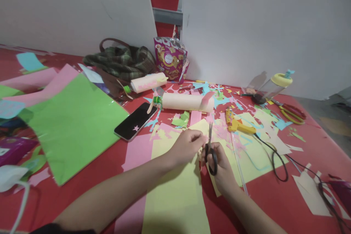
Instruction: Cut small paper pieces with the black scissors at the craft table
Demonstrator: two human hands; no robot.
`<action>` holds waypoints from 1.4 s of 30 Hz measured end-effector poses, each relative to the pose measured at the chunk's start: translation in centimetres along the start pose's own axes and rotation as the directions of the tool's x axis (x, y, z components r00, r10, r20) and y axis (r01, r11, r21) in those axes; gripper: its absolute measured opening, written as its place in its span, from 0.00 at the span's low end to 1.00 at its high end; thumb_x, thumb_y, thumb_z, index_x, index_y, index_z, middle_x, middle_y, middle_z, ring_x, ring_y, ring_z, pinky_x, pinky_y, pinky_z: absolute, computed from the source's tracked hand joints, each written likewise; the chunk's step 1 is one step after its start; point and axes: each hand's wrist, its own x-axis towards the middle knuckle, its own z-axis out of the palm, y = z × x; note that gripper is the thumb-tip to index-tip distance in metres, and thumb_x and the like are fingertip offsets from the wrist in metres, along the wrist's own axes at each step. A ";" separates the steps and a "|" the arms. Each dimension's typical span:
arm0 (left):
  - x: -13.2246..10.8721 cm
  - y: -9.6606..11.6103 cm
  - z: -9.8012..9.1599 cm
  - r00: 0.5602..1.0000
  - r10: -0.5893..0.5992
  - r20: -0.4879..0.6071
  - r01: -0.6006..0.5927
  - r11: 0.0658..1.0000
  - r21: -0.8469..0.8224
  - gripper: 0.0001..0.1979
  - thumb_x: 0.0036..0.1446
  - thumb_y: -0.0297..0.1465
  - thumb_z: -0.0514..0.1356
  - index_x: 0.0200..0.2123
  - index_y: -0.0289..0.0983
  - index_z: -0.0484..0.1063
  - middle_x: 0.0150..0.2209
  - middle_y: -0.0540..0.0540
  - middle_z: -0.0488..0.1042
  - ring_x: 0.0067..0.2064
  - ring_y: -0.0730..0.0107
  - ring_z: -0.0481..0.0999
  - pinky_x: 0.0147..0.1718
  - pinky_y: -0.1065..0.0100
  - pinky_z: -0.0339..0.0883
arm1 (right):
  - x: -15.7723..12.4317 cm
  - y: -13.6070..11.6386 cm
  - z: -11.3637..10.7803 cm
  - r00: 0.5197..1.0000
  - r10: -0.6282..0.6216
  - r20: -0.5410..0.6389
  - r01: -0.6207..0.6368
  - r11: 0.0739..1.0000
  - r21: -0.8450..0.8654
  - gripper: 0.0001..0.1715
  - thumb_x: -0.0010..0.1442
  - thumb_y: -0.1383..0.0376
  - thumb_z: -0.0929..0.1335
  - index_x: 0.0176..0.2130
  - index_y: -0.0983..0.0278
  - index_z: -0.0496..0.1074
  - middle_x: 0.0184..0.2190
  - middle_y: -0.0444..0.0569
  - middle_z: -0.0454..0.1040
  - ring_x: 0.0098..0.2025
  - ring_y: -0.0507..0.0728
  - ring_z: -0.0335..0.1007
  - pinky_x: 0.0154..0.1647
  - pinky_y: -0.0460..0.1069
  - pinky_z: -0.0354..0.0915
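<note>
My right hand [223, 166] grips a pair of black-handled scissors [210, 142], blades pointing up and away from me, nearly together. Just left of the blades my left hand [189, 144] is closed in a pinch; a tiny bit of pink shows at its fingertips, too small to make out fully. Both hands are above sheets of yellow paper [172, 190], which overlap a pink sheet [131, 186]. Beyond them lies a bottle wrapped in cream paper [186, 102] with a green cap. A phone [135, 121] with a pink paper star [136, 128] on it rests to the left.
A yellow glue gun [238, 124] and its black cord lie right of my hands. Paper scraps [236, 100] cover the back. A large green sheet [74, 128] is at left. Behind stand a purple snack bag [170, 58] and, at right, a clear yellow-rimmed container [272, 87].
</note>
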 end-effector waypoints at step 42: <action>0.9 0.2 -3.3 0.923 -0.009 0.385 -0.183 0.870 0.458 0.10 0.49 0.31 0.46 0.19 0.34 0.60 0.20 0.53 0.58 0.22 0.79 0.56 0.21 0.76 0.50 | 0.6 -0.6 -0.4 0.993 -0.034 -0.110 0.042 0.996 0.078 0.15 0.44 0.71 0.69 0.29 0.60 0.58 0.28 0.40 0.64 0.27 0.49 0.61 0.27 0.44 0.61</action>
